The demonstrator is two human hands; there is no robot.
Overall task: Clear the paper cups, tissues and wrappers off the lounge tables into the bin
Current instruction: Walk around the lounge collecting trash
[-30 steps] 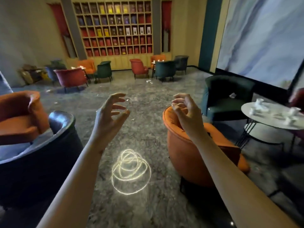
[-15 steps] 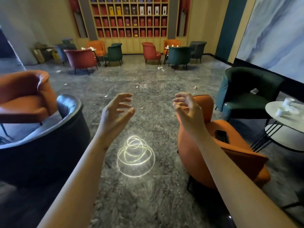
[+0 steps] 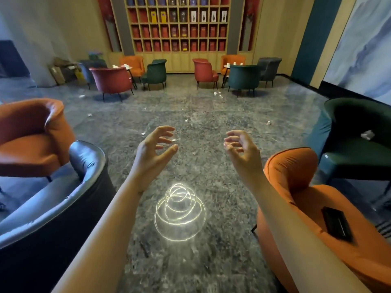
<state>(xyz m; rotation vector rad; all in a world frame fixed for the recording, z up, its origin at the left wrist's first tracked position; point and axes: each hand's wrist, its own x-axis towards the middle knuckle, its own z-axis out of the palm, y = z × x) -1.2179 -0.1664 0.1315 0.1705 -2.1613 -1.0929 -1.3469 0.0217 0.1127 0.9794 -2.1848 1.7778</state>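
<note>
My left hand and my right hand are held out in front of me above the floor, fingers spread and curled, with nothing in them. Small white paper scraps lie scattered on the grey floor ahead. A crumpled white tissue rests on the seat of the dark green armchair at the right. White paper cups stand on a small table at the far right between chairs, and more cups on a far left table. No bin is identifiable.
A dark blue-grey armchair is close at my left, an orange armchair behind it. An orange armchair at my right holds a black flat object. A spiral light pattern glows on the floor. Shelving fills the back wall.
The view has swung left and tilted down: the white round table at the right has left the frame. Both hands stayed raised and empty, drifting slightly apart.
</note>
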